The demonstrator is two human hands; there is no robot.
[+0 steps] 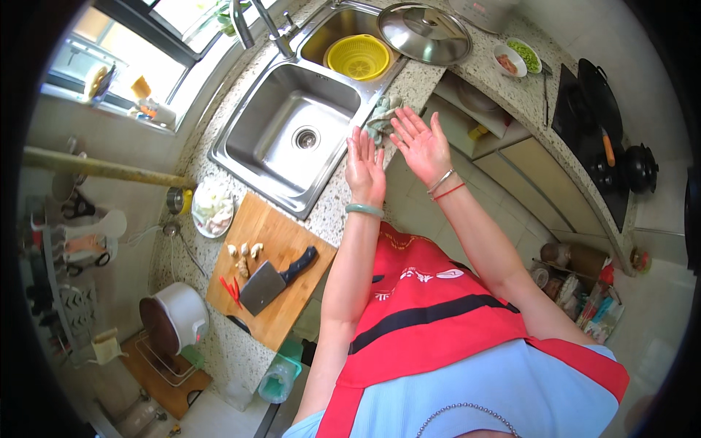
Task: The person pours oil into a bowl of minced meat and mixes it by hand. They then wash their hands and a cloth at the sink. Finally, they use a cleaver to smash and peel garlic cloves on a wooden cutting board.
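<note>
My left hand (pixel 367 174), with a pale green bangle at its wrist, is held palm up beside the sink's near edge. Its fingers are stretched out and hold nothing. Close by on the right, my right hand (pixel 426 151) is also palm up and bare, its thumb spread from the fingers. A silver bangle and a red string circle that wrist. Just beyond both hands, a crumpled grey-green cloth (pixel 382 119) hangs at the counter edge. The steel sink basin (pixel 266 124) lies to the left of my hands.
A cutting board (pixel 319 257) carries a cleaver (pixel 263 287), garlic, ginger and red chillies. A plate of pale food (pixel 212 207) stands beside it. Behind are a yellow colander (pixel 358 57) and steel lid (pixel 425 33). A black wok (pixel 599 98) sits on the right-hand stove.
</note>
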